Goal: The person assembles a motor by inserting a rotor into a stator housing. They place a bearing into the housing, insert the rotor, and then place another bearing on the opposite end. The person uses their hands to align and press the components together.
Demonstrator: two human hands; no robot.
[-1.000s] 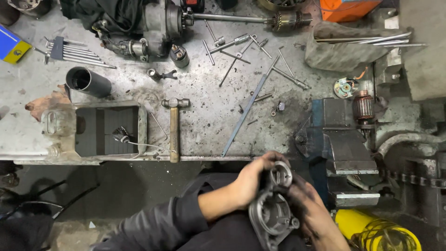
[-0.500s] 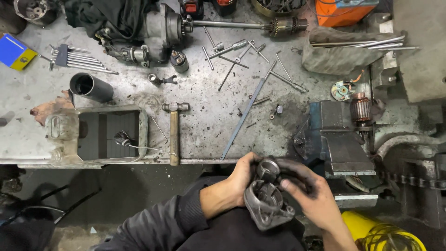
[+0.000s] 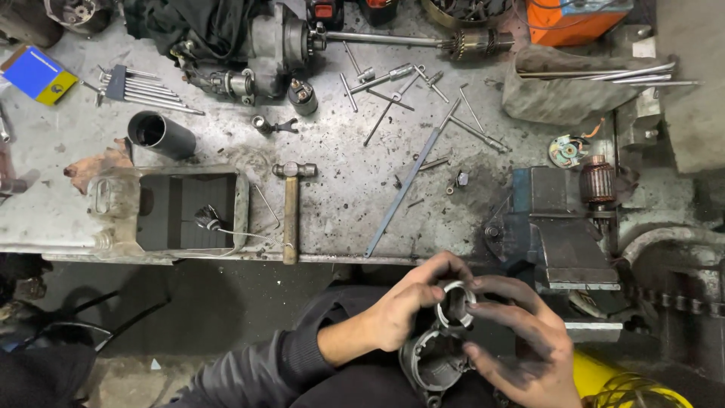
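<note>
Below the bench's front edge I hold a grey cast-metal housing (image 3: 438, 353) with a round open collar at its top. My left hand (image 3: 400, 311) grips its left side, thumb and fingers pinching the collar's rim. My right hand (image 3: 521, 340), blackened with grease, wraps the housing's right side, fingers curled over the collar. The housing's lower part is partly cut off by the frame.
A blue bench vise (image 3: 551, 234) stands just above my hands. On the steel workbench (image 3: 355, 189) lie a hammer (image 3: 290, 211), a long flat bar (image 3: 404, 193), loose rods and bolts, a black tube (image 3: 160, 134), a motor assembly (image 3: 272, 53), an armature (image 3: 598, 181) and a rectangular tray (image 3: 181, 211).
Both hands have shifted on the housing: the left now pinches the collar's rim and the right has slid lower along the side. The housing has turned slightly.
</note>
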